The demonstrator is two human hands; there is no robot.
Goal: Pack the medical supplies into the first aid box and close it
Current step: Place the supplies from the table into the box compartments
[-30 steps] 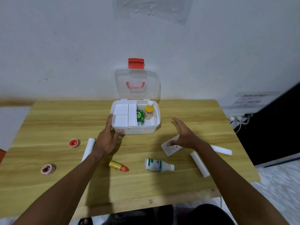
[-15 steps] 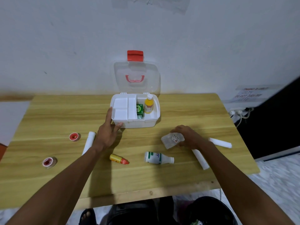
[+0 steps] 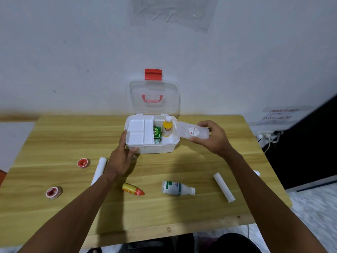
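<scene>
Head view looks down over my two bare forearms onto a light wooden desk set against a pale wall. My left hand braces the near left corner of the white plastic first aid box, fingers spread, thumb on the front wall and forefinger along the left side; it presses the box rather than closing around anything. My right hand is clamped on a clear flat plastic case with a round red-and-white sticker, held in the air just beside the box's right rim, one end reaching over that rim.

That box stands at the back middle of the desk, its clear lid with a red handle and red latch upright against the wall. Inside, a white divided tray fills the left part; in the open right part stand a small green carton and a yellow bottle with a white cap.

On the desk lie two red-cored tape rolls at the left, a white gauze roll beside my left wrist, a small yellow dropper bottle with a red cap, a white bottle with green print on its side, and another white gauze roll at the right.
</scene>
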